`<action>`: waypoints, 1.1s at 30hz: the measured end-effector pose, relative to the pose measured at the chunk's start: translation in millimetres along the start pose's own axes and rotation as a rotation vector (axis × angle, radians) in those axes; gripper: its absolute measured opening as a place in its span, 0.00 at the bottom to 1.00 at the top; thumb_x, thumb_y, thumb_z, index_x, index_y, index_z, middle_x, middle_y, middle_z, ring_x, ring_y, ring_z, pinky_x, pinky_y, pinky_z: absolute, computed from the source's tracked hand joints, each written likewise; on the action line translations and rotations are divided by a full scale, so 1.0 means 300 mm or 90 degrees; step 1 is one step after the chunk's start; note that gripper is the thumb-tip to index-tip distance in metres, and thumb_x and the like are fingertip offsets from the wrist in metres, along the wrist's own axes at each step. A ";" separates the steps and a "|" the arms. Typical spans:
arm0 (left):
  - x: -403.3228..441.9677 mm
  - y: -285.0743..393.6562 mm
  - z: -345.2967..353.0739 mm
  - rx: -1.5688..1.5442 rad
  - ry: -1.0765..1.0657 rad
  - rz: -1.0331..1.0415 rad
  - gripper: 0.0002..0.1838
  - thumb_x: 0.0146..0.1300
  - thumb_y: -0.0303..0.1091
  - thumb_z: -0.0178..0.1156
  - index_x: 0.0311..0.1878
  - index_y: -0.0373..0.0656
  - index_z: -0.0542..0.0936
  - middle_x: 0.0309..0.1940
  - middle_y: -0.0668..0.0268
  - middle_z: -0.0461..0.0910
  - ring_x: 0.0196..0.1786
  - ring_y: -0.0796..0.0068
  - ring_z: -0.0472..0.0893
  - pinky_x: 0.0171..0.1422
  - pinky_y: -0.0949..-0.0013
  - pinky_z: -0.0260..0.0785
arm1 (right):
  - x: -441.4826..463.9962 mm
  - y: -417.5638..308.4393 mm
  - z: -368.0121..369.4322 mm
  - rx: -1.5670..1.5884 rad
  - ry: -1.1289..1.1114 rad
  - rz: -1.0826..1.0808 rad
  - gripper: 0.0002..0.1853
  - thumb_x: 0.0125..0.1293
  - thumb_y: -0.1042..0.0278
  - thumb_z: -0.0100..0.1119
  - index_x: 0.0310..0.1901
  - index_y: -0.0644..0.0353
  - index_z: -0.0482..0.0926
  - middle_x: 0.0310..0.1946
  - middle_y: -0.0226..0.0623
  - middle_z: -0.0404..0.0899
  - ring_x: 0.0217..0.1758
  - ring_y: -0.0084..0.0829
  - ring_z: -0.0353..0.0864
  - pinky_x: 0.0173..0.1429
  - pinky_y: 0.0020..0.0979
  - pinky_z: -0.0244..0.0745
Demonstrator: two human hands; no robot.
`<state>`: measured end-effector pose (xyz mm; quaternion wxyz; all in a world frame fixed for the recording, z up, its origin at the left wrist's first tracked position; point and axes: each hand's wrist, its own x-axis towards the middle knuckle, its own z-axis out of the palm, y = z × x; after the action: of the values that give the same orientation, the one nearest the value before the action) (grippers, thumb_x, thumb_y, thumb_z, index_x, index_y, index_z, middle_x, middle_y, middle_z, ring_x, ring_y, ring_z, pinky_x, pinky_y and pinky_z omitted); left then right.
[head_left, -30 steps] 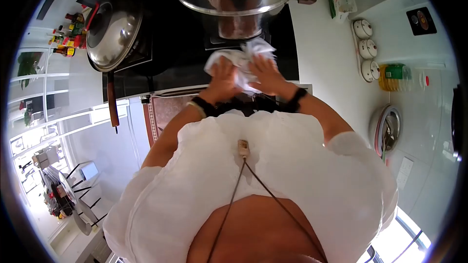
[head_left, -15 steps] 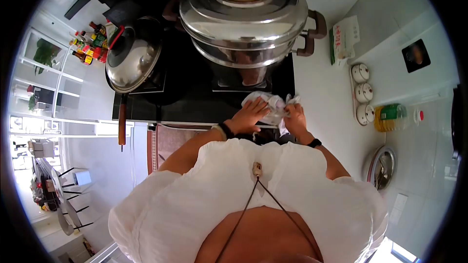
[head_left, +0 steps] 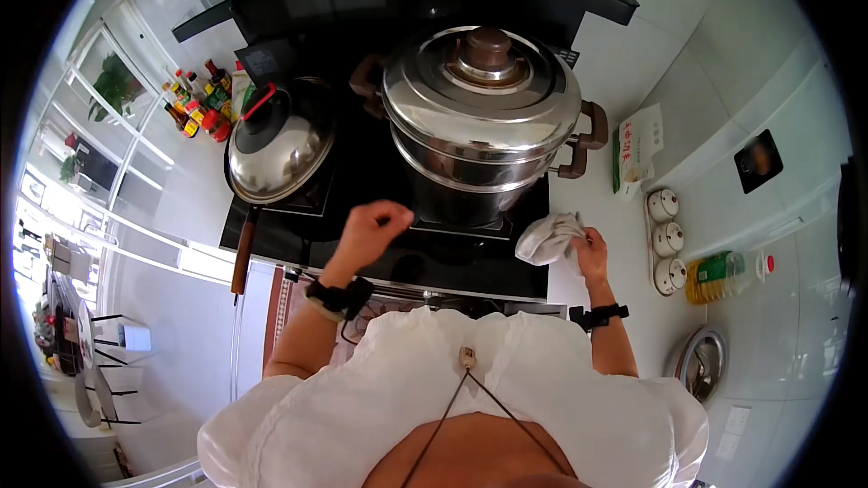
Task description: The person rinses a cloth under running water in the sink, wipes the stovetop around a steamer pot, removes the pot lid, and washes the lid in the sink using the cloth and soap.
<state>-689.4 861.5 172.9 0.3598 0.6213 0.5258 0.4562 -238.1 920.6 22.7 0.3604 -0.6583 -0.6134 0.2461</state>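
Observation:
A crumpled light grey cloth [head_left: 549,239] hangs from my right hand [head_left: 592,258], whose fingers are closed on its right end. It is over the front right corner of the black stovetop [head_left: 434,269]. My left hand [head_left: 371,230] is above the stovetop, left of the cloth and apart from it. Its fingers are curled in, and nothing shows in them. Behind both hands stands a large lidded steel steamer pot [head_left: 484,126] with brown handles, nearer to my left hand than the wok.
On the left burner sits a lidded wok [head_left: 280,149], its wooden handle [head_left: 243,258] jutting past the stove's front edge. Several sauce bottles [head_left: 203,104] stand behind it. Along the right counter are lidded jars [head_left: 668,239], an oil bottle [head_left: 719,276] and a steel basin [head_left: 701,361].
Both hands were together on the bunched cloth. My left hand has let go and moved left; my right has carried the cloth right. The view has shifted, showing more behind the stove.

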 end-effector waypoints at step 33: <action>0.603 0.684 0.000 0.632 -0.021 0.236 0.32 0.57 0.58 0.58 0.52 0.38 0.74 0.30 0.54 0.80 0.34 0.60 0.80 0.38 0.64 0.71 | 0.151 -0.136 -0.103 0.453 -0.004 0.110 0.14 0.57 0.64 0.51 0.40 0.66 0.73 0.32 0.29 0.74 0.35 0.22 0.70 0.42 0.25 0.67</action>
<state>-617.1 1000.4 397.3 -0.0564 0.8065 0.5540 0.1988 -234.4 959.2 78.9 0.5426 -0.5405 -0.4324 0.4759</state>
